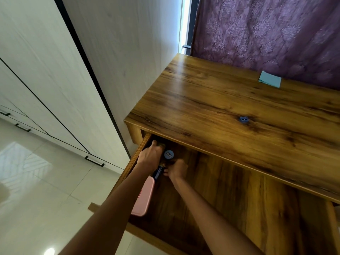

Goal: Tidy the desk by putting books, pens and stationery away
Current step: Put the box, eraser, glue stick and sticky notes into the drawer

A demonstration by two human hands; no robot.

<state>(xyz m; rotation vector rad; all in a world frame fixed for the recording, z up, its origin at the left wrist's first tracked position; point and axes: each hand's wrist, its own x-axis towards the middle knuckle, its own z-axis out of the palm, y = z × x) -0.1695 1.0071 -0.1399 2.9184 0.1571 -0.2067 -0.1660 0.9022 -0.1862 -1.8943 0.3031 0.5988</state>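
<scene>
From the head camera, much of what is happening in the open drawer (pixel 230 196) is sitting in shadow under the desk (pixel 239 100) top, so the things in its far left corner are hard to make out. The left hand (pixel 150 156) is reaching deep into that corner with its back turned up and its fingers curling down out of sight; they are dipping behind something dim and greenish, and I cannot tell whether the hand is grasping anything. Just beside it a round blue cap (pixel 168 154) with a small label is facing up, its body hidden below. The right hand (pixel 176 169) is lying knuckles-up a little nearer, its fingertips touching or pinching a dark blue object (pixel 157 173) that is half covered by the left wrist; whether the grip is closing on it is not clear. A pink case (pixel 143 196) is lying along the drawer's left wall, partly hidden under the left forearm. Both forearms are stretching in from the bottom edge, cut off by the frame. On the desk top a small blue sharpener-like piece (pixel 244 119) is sitting near the middle, blurred, and a pale blue pad of notes (pixel 270 79) is lying at the back edge against the purple curtain (pixel 266 34). White cupboards (pixel 46 70) are standing to the left above a glossy tiled floor (pixel 36 190).
</scene>
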